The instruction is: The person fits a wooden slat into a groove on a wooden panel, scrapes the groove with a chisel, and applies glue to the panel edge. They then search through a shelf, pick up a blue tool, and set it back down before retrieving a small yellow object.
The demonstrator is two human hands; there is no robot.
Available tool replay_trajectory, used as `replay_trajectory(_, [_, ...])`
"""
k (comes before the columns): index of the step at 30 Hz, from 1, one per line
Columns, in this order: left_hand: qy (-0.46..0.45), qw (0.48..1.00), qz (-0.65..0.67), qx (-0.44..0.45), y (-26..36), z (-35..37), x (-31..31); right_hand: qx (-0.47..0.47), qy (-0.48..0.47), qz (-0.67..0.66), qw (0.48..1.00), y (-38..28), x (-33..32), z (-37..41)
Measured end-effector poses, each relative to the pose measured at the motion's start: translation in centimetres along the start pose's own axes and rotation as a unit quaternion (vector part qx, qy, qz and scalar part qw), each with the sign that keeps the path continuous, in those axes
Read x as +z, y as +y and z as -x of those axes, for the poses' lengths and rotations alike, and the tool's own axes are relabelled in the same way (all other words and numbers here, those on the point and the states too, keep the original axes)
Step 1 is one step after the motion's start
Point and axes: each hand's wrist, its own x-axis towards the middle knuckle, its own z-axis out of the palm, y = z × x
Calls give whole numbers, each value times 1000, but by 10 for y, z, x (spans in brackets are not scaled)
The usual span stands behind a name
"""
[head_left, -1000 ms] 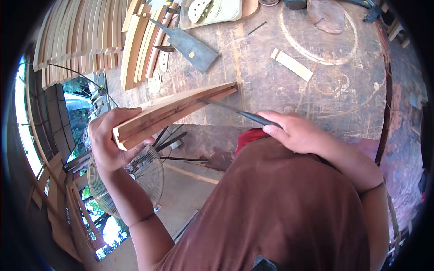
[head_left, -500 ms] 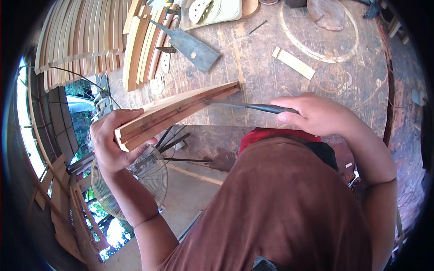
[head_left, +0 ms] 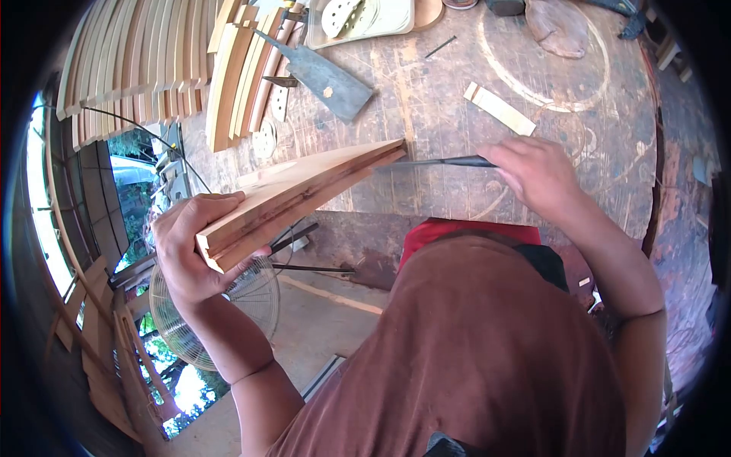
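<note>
My left hand (head_left: 186,247) is closed around the near end of a curved wooden piece (head_left: 293,190) with a stepped groove along its edge. The far end of this piece lies at the workbench (head_left: 434,171), tilted up toward me. In my right hand (head_left: 533,171) is the black handle of a slim file (head_left: 449,161). The file's grey blade is blurred, its tip right at the grooved edge near the far end of the wood.
Many curved wooden strips (head_left: 137,53) are stacked at the back left. A saw blade (head_left: 327,80), a short wooden strip (head_left: 499,109) and a plastic tray (head_left: 396,19) with perforated discs lie on the bench. A fan (head_left: 221,320) stands below left.
My right hand has moved right and slightly away with the file, whose blade has slid toward the far end of the wood. The wooden piece has turned a little, showing more of its top face.
</note>
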Motion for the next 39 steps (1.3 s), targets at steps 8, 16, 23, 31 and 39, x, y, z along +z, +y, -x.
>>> replay_trajectory(8, [23,1000,-5,21,4,-3,2,-16,1,147,989,-23,-13,-24])
replay_trajectory(16, [20,1000,-9,6,3,1,2,15,-14,107,994,-41,-11,-27])
replay_trajectory(23, [16,1000,4,-15,5,6,2,71,-20,87,993,-62,-9,-21])
replay_trajectory(31, [21,999,-37,13,8,6,0,-102,37,195,975,-36,-35,-62])
replay_trajectory(39, [21,999,-28,-9,3,4,0,-63,-12,152,986,-30,-13,-45])
